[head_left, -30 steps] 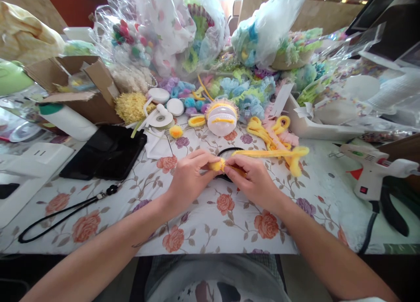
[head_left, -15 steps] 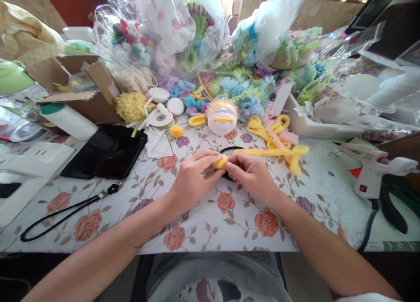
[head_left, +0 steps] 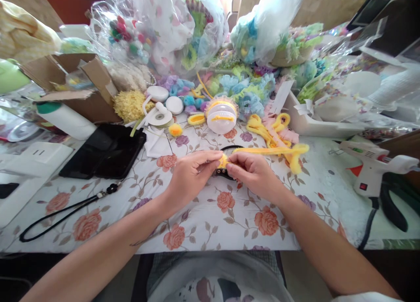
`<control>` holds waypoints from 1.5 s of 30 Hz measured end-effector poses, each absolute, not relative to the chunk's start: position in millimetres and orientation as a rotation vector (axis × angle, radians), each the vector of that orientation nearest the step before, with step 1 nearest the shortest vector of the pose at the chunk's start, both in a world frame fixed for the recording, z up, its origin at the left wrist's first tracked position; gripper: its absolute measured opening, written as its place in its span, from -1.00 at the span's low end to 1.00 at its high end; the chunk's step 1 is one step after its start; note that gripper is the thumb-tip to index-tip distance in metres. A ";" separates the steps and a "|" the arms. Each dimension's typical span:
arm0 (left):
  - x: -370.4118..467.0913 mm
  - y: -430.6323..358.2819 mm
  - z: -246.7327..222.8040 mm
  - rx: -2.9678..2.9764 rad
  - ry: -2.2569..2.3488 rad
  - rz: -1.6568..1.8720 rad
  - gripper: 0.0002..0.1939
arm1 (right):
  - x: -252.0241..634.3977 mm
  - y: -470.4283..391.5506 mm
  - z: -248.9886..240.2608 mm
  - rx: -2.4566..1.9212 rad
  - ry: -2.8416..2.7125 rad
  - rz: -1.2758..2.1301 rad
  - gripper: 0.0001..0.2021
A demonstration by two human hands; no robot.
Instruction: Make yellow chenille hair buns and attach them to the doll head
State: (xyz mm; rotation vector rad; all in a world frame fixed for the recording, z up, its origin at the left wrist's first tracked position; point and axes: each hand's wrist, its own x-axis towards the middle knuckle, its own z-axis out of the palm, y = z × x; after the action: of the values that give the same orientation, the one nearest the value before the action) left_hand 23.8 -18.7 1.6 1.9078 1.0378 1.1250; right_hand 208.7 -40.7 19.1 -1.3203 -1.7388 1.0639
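A small piece of fuzzy yellow plush strip is pinched between the fingertips of both hands, above the middle of the table. My left hand is closed on its left side, thumb and forefinger pressed together. On the other side, my right hand pinches it too, partly hiding it. From behind my right hand the strip's long tail stretches right and ends in a fluffy bunch. Under the fingers lies a black band with small shiny dots, mostly covered.
Ahead sits a round white case with yellow trim, near a yellow pompom. A glue gun stands at right. To the left lie a black phone and a cord loop. Bagged craft pieces crowd the back.
My left fingers have shifted slightly left and closed into a tighter pinch. More of the black band shows beneath the yellow piece. My right hand stays almost in place.
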 end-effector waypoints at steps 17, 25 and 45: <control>27.1 -20.7 0.2 1.907 0.958 1.222 -0.88 | 201.1 -42.9 10.8 -1.417 -1.638 0.962 -0.85; 24.6 -14.9 8.6 1.499 0.956 1.075 -0.77 | 200.2 -43.9 11.7 -1.348 -1.623 0.916 -0.86; 20.3 -5.0 15.2 0.814 0.690 0.864 -0.83 | 204.1 -45.4 9.8 -1.281 -1.552 1.137 -0.77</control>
State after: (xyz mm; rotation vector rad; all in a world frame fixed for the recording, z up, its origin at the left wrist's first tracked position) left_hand 20.3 -5.0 15.2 0.8140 0.6896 0.8636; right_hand 204.1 -45.4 9.8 -1.2806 -1.5523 1.1369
